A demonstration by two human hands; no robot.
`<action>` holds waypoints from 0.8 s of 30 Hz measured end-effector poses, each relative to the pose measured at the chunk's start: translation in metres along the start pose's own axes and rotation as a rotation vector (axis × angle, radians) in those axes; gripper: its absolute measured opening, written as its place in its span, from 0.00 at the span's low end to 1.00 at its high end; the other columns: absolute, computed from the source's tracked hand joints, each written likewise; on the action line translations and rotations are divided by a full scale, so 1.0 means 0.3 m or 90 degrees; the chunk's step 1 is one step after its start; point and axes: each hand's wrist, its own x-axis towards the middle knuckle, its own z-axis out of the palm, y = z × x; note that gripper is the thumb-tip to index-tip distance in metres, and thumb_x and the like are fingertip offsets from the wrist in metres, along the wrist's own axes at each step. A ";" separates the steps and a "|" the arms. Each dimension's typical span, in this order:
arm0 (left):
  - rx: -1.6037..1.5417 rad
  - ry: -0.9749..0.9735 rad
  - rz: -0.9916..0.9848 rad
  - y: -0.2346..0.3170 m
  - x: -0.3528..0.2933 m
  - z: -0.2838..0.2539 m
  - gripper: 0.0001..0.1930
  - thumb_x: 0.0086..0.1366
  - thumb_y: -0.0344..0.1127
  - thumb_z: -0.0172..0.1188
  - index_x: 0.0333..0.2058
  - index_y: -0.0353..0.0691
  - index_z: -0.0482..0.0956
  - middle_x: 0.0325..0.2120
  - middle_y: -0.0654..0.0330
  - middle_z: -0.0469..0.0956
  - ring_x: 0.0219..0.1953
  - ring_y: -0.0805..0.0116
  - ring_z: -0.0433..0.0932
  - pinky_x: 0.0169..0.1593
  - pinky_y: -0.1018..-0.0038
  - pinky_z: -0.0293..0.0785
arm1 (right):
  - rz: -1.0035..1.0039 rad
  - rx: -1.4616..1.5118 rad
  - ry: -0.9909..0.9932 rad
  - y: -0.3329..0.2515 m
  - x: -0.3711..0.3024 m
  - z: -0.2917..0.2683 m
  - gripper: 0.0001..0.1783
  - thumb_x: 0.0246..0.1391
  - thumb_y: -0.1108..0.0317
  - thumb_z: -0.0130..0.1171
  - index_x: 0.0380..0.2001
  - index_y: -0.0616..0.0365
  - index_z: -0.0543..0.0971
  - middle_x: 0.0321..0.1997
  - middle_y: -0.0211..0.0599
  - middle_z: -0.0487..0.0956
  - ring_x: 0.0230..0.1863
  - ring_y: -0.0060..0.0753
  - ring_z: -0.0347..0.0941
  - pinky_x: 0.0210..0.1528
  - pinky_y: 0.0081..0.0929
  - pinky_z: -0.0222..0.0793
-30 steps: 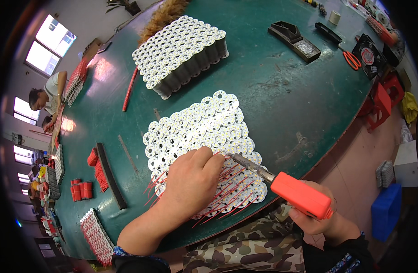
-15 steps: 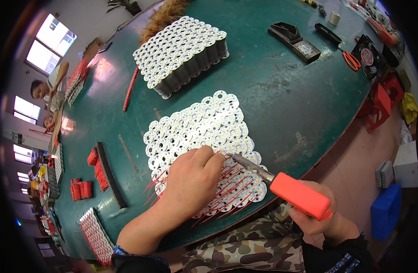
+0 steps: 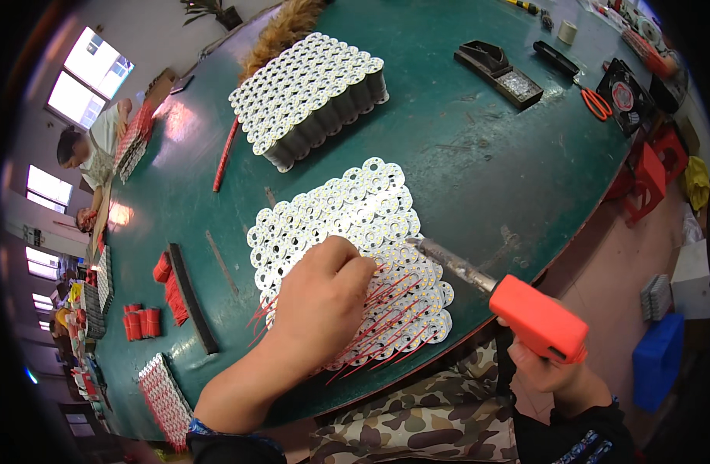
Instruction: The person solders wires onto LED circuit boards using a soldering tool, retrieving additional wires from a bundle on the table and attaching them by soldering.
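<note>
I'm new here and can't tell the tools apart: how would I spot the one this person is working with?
Start at the big green table and find the flat sheet of white round discs near its front edge. At the sheet's right side, the right hand grips a soldering gun, its metal tip reaching onto the discs. Its bright orange-red pistol body sets it apart from the black tools farther back.
</note>
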 end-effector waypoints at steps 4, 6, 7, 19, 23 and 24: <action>0.033 0.006 0.015 0.011 0.043 -0.014 0.08 0.57 0.25 0.67 0.36 0.41 0.82 0.27 0.57 0.75 0.29 0.54 0.77 0.32 0.61 0.72 | 0.162 0.126 0.052 -0.005 -0.029 -0.001 0.24 0.50 0.73 0.67 0.51 0.66 0.77 0.53 0.50 0.79 0.45 0.48 0.81 0.46 0.35 0.78; 0.035 -0.002 0.016 0.014 0.050 0.003 0.08 0.57 0.25 0.66 0.36 0.40 0.82 0.27 0.57 0.75 0.29 0.54 0.77 0.31 0.61 0.72 | 0.151 0.134 0.058 0.001 -0.015 -0.002 0.23 0.50 0.73 0.67 0.51 0.67 0.77 0.53 0.50 0.78 0.45 0.48 0.81 0.46 0.35 0.78; 0.031 -0.010 0.022 0.012 0.047 0.015 0.08 0.57 0.25 0.66 0.37 0.40 0.82 0.26 0.57 0.74 0.28 0.54 0.77 0.31 0.60 0.72 | 0.122 0.104 0.043 0.007 -0.010 -0.002 0.23 0.50 0.73 0.68 0.51 0.67 0.77 0.54 0.50 0.78 0.45 0.47 0.81 0.46 0.34 0.78; 0.024 -0.027 0.050 -0.006 0.043 0.048 0.14 0.53 0.24 0.66 0.40 0.40 0.84 0.27 0.57 0.75 0.30 0.54 0.76 0.33 0.60 0.72 | 0.019 0.056 0.033 0.030 0.024 0.022 0.32 0.46 0.77 0.71 0.55 0.69 0.73 0.49 0.48 0.81 0.38 0.42 0.83 0.39 0.30 0.78; 0.025 -0.025 0.051 -0.010 0.039 0.052 0.16 0.52 0.23 0.66 0.41 0.41 0.84 0.27 0.57 0.75 0.30 0.55 0.76 0.33 0.60 0.72 | 0.022 0.119 0.023 0.033 0.041 0.027 0.33 0.45 0.78 0.71 0.56 0.70 0.72 0.42 0.47 0.83 0.33 0.41 0.83 0.34 0.30 0.78; 0.026 -0.025 0.052 -0.010 0.038 0.053 0.16 0.51 0.23 0.65 0.41 0.41 0.84 0.27 0.57 0.75 0.30 0.55 0.76 0.33 0.60 0.72 | 0.022 0.119 0.022 0.030 0.049 0.027 0.33 0.45 0.78 0.71 0.56 0.70 0.72 0.42 0.47 0.83 0.33 0.41 0.83 0.34 0.30 0.78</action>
